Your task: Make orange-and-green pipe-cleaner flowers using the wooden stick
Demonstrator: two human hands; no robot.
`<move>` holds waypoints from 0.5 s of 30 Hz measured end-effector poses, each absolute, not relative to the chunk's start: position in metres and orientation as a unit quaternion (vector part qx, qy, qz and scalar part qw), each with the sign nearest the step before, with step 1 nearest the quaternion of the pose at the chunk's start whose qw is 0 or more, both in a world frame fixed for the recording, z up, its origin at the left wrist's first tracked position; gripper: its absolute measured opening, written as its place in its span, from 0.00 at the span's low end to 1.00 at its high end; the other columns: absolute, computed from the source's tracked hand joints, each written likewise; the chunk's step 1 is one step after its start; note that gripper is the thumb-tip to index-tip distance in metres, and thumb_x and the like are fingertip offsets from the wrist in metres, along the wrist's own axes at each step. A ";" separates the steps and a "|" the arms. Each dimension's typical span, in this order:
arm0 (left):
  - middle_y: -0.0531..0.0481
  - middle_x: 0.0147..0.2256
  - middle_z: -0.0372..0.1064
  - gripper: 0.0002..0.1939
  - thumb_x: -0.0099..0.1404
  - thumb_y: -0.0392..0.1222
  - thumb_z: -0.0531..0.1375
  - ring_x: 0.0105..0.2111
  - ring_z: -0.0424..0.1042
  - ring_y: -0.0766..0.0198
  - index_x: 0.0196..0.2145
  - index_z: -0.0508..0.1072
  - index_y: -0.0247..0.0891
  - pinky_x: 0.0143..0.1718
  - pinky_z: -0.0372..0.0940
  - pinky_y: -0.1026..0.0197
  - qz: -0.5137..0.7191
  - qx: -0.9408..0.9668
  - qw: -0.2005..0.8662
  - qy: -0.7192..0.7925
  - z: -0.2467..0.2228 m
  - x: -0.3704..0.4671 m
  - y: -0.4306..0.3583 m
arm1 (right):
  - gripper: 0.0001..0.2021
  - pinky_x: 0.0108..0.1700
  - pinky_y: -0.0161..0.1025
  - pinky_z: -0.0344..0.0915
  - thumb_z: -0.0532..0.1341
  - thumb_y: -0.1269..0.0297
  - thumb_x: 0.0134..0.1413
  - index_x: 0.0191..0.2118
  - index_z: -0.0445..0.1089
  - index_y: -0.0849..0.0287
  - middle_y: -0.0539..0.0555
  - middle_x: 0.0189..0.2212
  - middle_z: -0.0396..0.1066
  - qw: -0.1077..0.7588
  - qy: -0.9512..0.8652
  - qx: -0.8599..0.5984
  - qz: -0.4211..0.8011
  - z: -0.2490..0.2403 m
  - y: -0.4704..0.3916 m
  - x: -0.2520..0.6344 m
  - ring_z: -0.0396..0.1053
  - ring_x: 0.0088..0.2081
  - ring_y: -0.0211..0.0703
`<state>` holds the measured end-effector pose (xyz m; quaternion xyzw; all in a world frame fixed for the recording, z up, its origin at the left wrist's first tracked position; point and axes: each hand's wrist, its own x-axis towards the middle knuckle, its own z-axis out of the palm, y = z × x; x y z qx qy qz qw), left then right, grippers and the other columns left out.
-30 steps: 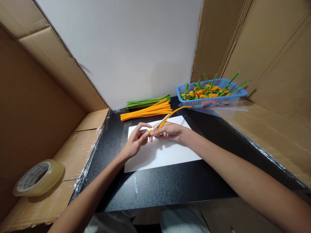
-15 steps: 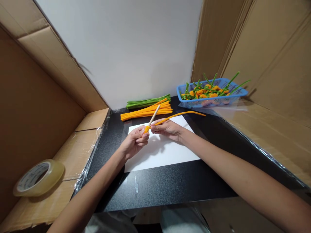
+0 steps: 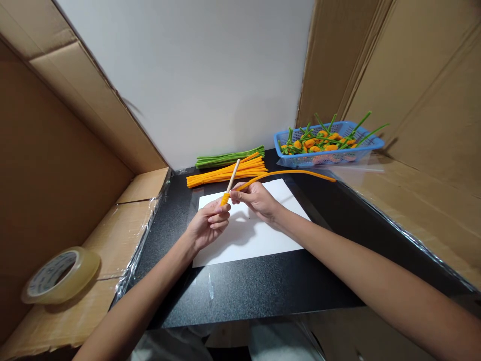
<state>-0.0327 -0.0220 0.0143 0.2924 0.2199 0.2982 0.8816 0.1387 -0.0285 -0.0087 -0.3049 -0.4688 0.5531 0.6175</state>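
My left hand (image 3: 210,219) is closed around the lower end of a pale wooden stick (image 3: 233,175), which points up and slightly right. Coils of an orange pipe cleaner (image 3: 289,172) wrap the stick just above my left fingers. My right hand (image 3: 255,200) pinches that pipe cleaner close to the coils, and its long loose end arcs away to the right. Both hands are over a white sheet of paper (image 3: 225,253). Behind them lie a bundle of orange pipe cleaners (image 3: 210,178) and a bundle of green pipe cleaners (image 3: 214,160).
At the back right stands a blue plastic basket (image 3: 323,159) holding several orange and green pipe-cleaner pieces. A roll of clear tape (image 3: 84,268) rests on cardboard (image 3: 103,238) at the left. Cardboard walls flank the black tabletop (image 3: 255,291).
The stick has become more upright, and more of the orange coil shows above my left fingers. My right hand has shifted slightly left; the pipe cleaner's loose end now reaches further right.
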 end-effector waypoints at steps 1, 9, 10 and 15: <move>0.58 0.25 0.53 0.09 0.60 0.22 0.54 0.13 0.45 0.82 0.37 0.70 0.28 0.14 0.47 0.78 0.302 0.287 0.883 0.215 0.015 -0.033 -0.022 | 0.17 0.33 0.39 0.57 0.76 0.52 0.35 0.23 0.76 0.59 0.49 0.21 0.68 0.623 -0.473 -0.303 0.545 -0.010 -0.028 0.138 0.62 0.26 0.36; 0.58 0.24 0.53 0.09 0.61 0.22 0.54 0.14 0.48 0.81 0.37 0.70 0.28 0.14 0.49 0.77 0.298 0.298 0.887 0.187 0.015 -0.031 -0.024 | 0.18 0.33 0.40 0.57 0.73 0.48 0.41 0.23 0.75 0.59 0.50 0.21 0.67 0.643 -0.501 -0.311 0.488 -0.008 -0.032 0.136 0.61 0.27 0.38; 0.57 0.24 0.53 0.09 0.61 0.22 0.54 0.14 0.48 0.81 0.36 0.70 0.28 0.14 0.50 0.77 0.298 0.303 0.886 0.187 0.015 -0.031 -0.024 | 0.19 0.33 0.40 0.57 0.73 0.47 0.41 0.23 0.74 0.58 0.49 0.21 0.67 0.643 -0.504 -0.317 0.482 -0.007 -0.033 0.136 0.60 0.27 0.38; 0.58 0.24 0.53 0.07 0.60 0.23 0.56 0.15 0.47 0.80 0.36 0.69 0.29 0.15 0.50 0.77 0.302 0.314 0.881 0.183 0.014 -0.029 -0.025 | 0.19 0.33 0.40 0.57 0.72 0.46 0.41 0.23 0.73 0.58 0.49 0.20 0.65 0.647 -0.508 -0.327 0.465 -0.003 -0.036 0.136 0.60 0.26 0.38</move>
